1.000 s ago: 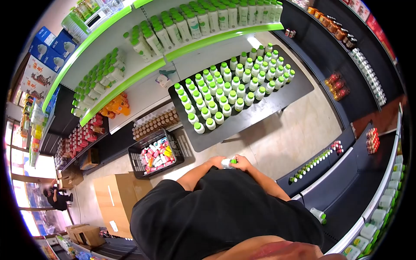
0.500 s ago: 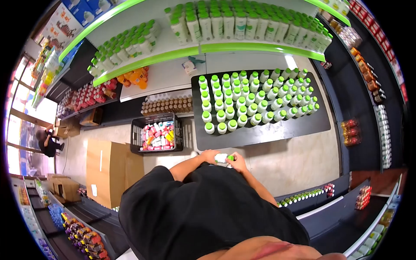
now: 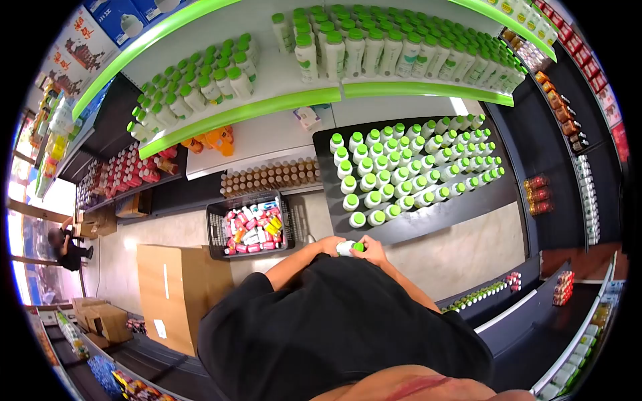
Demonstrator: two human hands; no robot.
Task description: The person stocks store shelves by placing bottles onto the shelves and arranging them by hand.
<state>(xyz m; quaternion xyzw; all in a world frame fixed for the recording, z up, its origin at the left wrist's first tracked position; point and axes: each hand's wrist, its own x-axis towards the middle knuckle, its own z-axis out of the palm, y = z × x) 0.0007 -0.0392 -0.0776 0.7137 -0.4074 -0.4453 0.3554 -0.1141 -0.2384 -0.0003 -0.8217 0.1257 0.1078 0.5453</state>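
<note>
Close to my body I hold a white bottle [image 3: 346, 248] with a green cap, lying on its side. The fingers of my left hand [image 3: 329, 246] are closed round its base end. At the other end, the fingers of my right hand [image 3: 373, 251] grip the bottle by its green cap. Just beyond my hands is a black table [image 3: 428, 224] bearing rows of upright white bottles [image 3: 403, 189] with green caps.
Left of the table stands a black crate [image 3: 251, 254] of mixed pink, white and yellow bottles. A large cardboard box [image 3: 164, 291] is nearer on the left. Ahead, a green-edged shelf [image 3: 428, 92] holds many green-capped bottles. A person [image 3: 65, 247] is far left.
The view has shifted, so the table sits lower and further right, and the shelf looks closer. Both hands keep hold of the bottle near my body.
</note>
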